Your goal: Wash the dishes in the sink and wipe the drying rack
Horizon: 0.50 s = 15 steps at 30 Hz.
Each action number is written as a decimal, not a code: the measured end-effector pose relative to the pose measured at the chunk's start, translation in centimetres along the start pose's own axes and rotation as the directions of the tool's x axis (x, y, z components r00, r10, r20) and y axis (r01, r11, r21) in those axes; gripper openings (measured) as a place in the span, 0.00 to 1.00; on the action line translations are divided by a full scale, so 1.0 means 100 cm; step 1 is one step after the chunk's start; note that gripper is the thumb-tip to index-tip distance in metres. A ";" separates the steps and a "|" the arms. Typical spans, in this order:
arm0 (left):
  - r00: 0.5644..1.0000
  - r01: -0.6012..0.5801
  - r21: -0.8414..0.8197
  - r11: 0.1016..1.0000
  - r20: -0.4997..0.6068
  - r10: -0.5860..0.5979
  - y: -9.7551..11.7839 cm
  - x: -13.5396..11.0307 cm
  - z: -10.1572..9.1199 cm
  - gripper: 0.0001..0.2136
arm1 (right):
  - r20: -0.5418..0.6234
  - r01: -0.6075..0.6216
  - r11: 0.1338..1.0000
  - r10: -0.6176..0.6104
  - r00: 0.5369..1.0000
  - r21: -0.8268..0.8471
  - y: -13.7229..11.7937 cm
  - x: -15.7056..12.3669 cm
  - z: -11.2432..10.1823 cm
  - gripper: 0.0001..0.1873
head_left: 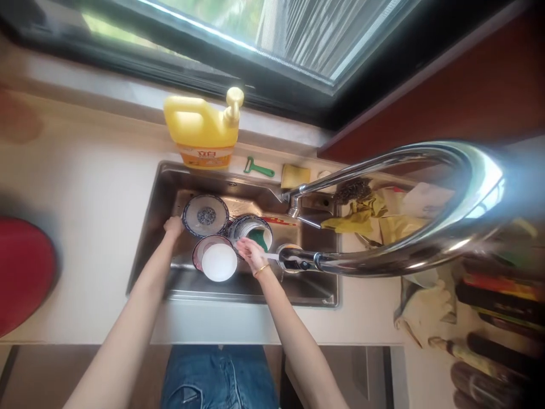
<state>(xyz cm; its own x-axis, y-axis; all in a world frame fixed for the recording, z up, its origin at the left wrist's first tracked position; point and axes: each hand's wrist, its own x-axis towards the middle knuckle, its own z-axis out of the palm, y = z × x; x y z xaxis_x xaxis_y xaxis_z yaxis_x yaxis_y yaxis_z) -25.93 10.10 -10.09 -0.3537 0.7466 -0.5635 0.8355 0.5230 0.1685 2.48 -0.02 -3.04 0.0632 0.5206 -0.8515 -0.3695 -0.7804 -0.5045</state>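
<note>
My left hand (174,226) is down in the steel sink (187,287), its fingers closed on the left rim of a blue-and-white patterned plate (206,215) that stands tilted. My right hand (249,253), with a gold bangle on the wrist, is closed at the near edge of a patterned bowl (243,225) that holds a green scouring pad (258,238); what the fingers grip is hidden. Between the hands lies a bowl (218,261) with a white inside.
A big chrome tap (426,238) arcs over the sink's right side. A yellow detergent jug (205,130), a green peeler (258,167), a yellow sponge (294,175), a steel scourer (353,190) and yellow gloves (361,218) line the back. Something red (23,272) sits at left.
</note>
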 end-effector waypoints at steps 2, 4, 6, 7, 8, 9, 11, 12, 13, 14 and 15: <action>1.000 0.012 0.071 0.997 -0.008 -0.011 0.003 -0.015 -0.006 0.10 | 0.030 -0.026 0.999 0.026 0.999 -0.022 -0.001 -0.003 0.011 0.08; 0.999 -0.018 0.159 0.987 -0.033 0.024 0.008 -0.037 -0.013 0.13 | 0.094 -0.060 0.995 0.068 0.993 -0.084 -0.002 -0.005 0.027 0.10; 0.992 -0.100 0.262 0.960 -0.053 0.118 0.014 -0.066 -0.021 0.15 | 0.139 -0.082 0.984 0.104 0.985 -0.156 -0.005 -0.006 0.048 0.15; 0.985 -0.141 0.290 0.947 -0.051 0.162 0.018 -0.081 -0.024 0.16 | 0.155 -0.090 0.979 0.119 0.981 -0.181 -0.008 -0.006 0.059 0.17; 0.975 -0.192 0.287 0.938 -0.053 0.216 0.023 -0.096 -0.027 0.17 | 0.172 -0.093 0.977 0.127 0.977 -0.192 -0.011 -0.006 0.069 0.20; 0.951 -0.286 0.255 0.924 -0.045 0.307 0.028 -0.110 -0.030 0.17 | 0.188 -0.087 0.979 0.122 0.975 -0.186 -0.014 -0.007 0.078 0.21; 0.846 -0.528 0.129 0.840 -0.013 0.533 0.039 -0.131 -0.038 0.14 | 0.192 -0.033 0.990 0.060 0.980 -0.140 -0.024 -0.007 0.093 0.22; 0.780 -0.621 0.047 0.782 -0.052 0.623 0.046 -0.137 -0.044 0.12 | 0.168 0.019 0.994 -0.001 0.986 -0.107 -0.030 -0.008 0.098 0.22; 0.715 -0.696 -0.027 0.718 -0.121 0.689 0.053 -0.141 -0.054 0.11 | 0.120 0.098 0.993 -0.089 0.989 -0.069 -0.038 -0.010 0.102 0.22; 0.650 -0.756 -0.078 0.650 -0.205 0.732 0.061 -0.140 -0.067 0.12 | 0.061 0.198 0.980 -0.196 0.979 -0.029 -0.047 -0.012 0.105 0.23; 0.591 -0.801 -0.105 0.589 -0.292 0.752 0.071 -0.137 -0.084 0.16 | 0.002 0.308 0.951 -0.308 0.951 0.012 -0.059 -0.015 0.108 0.23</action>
<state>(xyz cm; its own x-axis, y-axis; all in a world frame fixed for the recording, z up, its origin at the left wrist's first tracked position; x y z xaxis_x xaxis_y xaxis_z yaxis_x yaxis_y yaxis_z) -18.63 7.04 5.60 0.2963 0.9546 0.0303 0.7314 -0.2472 0.6355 -5.46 7.53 2.71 0.1723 0.7361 -0.6546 -0.3428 -0.5781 -0.7404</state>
